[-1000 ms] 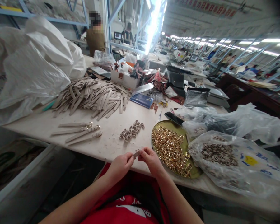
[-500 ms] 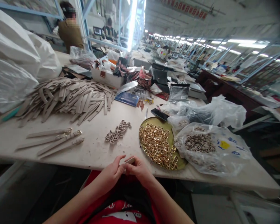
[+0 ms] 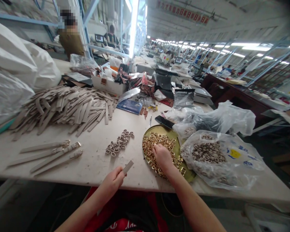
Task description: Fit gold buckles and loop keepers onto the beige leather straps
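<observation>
My left hand [image 3: 112, 182] is closed around a grey leather strap [image 3: 128, 167], whose flat end sticks out past the thumb near the table's front edge. Over the round brass-coloured tray [image 3: 177, 145], my right hand [image 3: 162, 157] has its fingers pinched together in the heap of gold buckles [image 3: 159, 138]. The fingertips touch the buckles; the exact piece between them is hidden. A cluster of small grey strap loops [image 3: 119, 142] lies left of the tray. Several straps with gold buckles fitted [image 3: 55, 153] lie side by side at the left.
A large pile of grey straps [image 3: 70, 106] covers the back left, beside a white sack [image 3: 16, 61]. Right of the tray sits a clear plastic bag [image 3: 215, 158] of loops. A dark phone [image 3: 164, 121], a pen [image 3: 150, 120] and a blue packet [image 3: 130, 106] lie behind.
My hands have parted. The right one has moved from beside the left, in front of my body, up and right into the buckle tray. The left keeps the strap, now farther left.
</observation>
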`<state>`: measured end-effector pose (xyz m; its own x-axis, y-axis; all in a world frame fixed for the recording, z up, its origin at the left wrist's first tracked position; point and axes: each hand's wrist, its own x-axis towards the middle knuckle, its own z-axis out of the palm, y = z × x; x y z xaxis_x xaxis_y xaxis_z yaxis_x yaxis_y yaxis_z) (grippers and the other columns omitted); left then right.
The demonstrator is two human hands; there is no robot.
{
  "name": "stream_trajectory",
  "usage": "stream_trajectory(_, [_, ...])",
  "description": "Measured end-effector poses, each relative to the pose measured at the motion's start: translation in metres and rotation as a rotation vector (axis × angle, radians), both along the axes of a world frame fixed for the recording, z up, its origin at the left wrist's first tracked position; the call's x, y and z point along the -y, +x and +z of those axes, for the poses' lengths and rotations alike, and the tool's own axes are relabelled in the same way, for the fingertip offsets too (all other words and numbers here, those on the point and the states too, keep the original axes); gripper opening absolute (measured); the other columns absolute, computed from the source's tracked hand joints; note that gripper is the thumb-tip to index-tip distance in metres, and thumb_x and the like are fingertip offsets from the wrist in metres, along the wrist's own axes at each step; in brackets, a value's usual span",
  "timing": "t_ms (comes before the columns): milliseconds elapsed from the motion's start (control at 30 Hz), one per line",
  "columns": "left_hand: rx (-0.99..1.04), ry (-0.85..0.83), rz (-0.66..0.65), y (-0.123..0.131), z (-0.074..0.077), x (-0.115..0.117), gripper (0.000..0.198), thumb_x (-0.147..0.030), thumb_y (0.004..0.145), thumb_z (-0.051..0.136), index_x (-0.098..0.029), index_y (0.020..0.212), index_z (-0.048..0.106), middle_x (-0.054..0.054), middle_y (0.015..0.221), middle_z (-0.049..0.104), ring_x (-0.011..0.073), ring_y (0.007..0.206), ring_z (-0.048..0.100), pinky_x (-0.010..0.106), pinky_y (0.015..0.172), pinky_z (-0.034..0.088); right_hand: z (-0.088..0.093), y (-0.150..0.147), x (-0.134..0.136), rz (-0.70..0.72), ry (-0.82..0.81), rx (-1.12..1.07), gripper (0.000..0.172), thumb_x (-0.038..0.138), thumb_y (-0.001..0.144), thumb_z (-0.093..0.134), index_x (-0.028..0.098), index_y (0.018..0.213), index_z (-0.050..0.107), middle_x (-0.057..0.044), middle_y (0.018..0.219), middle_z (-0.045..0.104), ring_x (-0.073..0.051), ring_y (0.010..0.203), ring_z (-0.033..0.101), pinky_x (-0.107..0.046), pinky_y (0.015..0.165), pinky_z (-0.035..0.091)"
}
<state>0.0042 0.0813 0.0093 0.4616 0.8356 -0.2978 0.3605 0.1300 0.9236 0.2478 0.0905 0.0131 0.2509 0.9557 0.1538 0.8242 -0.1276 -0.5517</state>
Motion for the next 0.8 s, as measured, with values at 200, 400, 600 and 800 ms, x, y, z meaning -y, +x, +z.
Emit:
stream_trajectory(200, [0.209, -0.096, 0.021, 0.014, 0.031, 0.004, 0.034, -0.047, 0.074, 0.052, -0.016, 0.085, 0.054, -0.006, 0.056, 0.040, 0.0092, 0.049, 0.033, 0.021, 0.047, 0.026, 0.023, -0.053, 0.043, 0.105, -0.102, -1.114, 0.022, 0.039, 0.077, 0.056, 0.018, 0.072, 0.051, 0.003, 0.063, 0.054, -0.010, 0.052, 0.046, -0.024, 0.054, 0.038])
stream_trajectory(400, [0.362, -0.218, 0.057, 0.014, 0.047, 0.018, 0.030, -0.042, 0.071, 0.059, -0.015, 0.082, 0.054, -0.005, 0.060, 0.047, 0.0067, 0.049, 0.036, 0.019, 0.047, 0.029, 0.026, -0.101, 0.072, 0.152, -0.156, -1.407, 0.019, 0.035, 0.072, 0.064, 0.017, 0.072, 0.057, 0.002, 0.066, 0.055, -0.008, 0.054, 0.046, -0.022, 0.054, 0.037])
stream_trajectory(600, [0.290, -0.083, -0.004, -0.001, 0.041, 0.026, 0.028, -0.038, 0.072, 0.059, -0.013, 0.085, 0.059, 0.001, 0.074, 0.058, 0.0131, 0.068, 0.049, 0.022, 0.061, 0.039, 0.020, -0.102, 0.081, 0.175, 0.034, -1.107, 0.023, 0.028, 0.069, 0.067, 0.022, 0.091, 0.061, 0.001, 0.079, 0.059, -0.012, 0.068, 0.053, -0.026, 0.064, 0.042])
stream_trajectory(800, [0.148, 0.024, -0.063, -0.015, 0.041, 0.036, 0.032, -0.045, 0.084, 0.039, -0.017, 0.083, 0.055, -0.006, 0.054, 0.044, 0.0096, 0.048, 0.038, 0.020, 0.046, 0.029, 0.025, -0.101, 0.084, -0.058, -0.030, -1.531, 0.026, 0.030, 0.061, 0.074, 0.021, 0.084, 0.064, 0.003, 0.068, 0.057, -0.009, 0.058, 0.053, -0.025, 0.061, 0.046])
